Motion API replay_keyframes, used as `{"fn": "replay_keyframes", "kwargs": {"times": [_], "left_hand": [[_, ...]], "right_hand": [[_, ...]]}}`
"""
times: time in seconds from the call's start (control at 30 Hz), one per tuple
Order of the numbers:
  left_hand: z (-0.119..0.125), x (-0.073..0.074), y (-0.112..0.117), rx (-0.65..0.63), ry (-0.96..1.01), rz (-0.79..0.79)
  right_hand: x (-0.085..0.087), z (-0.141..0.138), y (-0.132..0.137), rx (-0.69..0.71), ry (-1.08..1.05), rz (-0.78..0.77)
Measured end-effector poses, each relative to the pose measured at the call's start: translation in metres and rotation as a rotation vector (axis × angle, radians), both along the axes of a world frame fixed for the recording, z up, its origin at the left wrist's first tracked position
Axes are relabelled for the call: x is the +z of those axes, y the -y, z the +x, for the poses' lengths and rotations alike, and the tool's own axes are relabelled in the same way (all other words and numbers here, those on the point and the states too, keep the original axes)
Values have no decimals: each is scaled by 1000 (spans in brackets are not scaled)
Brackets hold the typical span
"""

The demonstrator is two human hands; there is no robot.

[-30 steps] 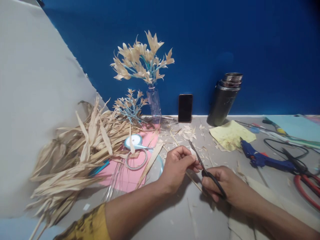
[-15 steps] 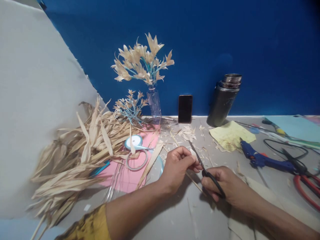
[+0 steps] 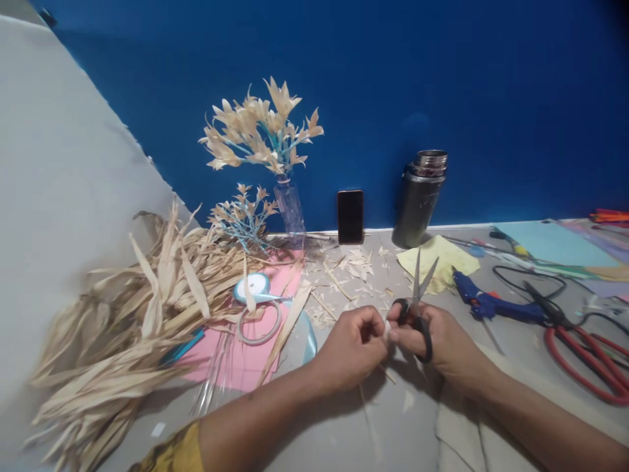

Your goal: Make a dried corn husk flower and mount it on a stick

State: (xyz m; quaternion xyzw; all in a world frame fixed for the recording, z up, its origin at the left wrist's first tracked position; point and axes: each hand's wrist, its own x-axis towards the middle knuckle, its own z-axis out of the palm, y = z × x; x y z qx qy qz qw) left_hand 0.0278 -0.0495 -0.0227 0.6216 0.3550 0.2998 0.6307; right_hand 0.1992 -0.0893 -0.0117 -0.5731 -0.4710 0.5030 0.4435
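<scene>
My left hand (image 3: 354, 346) is closed and pinches a small husk piece (image 3: 387, 328) just above the table (image 3: 393, 426). My right hand (image 3: 445, 344) grips the black scissors (image 3: 419, 288) and its fingertips touch the piece too. The blades stand open and point upward, so I think a slip could prick my fingers or drop the piece. One second ago the blades were slanted to the left, beside the piece.

The scissors (image 3: 417, 288) are now swung upright with blades parted, and the right hand (image 3: 439, 341) is brought against the left hand (image 3: 351, 347).
</scene>
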Motion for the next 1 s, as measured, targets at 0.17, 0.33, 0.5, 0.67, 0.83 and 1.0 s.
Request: {"fn": "replay_keyframes", "kwargs": {"times": [0.17,0.33,0.5,0.67,0.83,1.0], "left_hand": [[1,1,0,-44,53,-118],[2,10,-1,-38,169,-295],[2,10,-2,33,170,-300],[0,7,-4,-31,135,-294],[-3,8,-6,-79,91,-281],[-1,6,-7,-87,156,-353]], "right_hand": [[2,-3,0,-29,16,-21],[3,-3,1,-84,-30,8],[0,-1,0,-76,-8,-26],[1,0,0,-16,30,-46],[-3,3,0,49,56,-29],[-1,5,-1,-4,74,-28]]}}
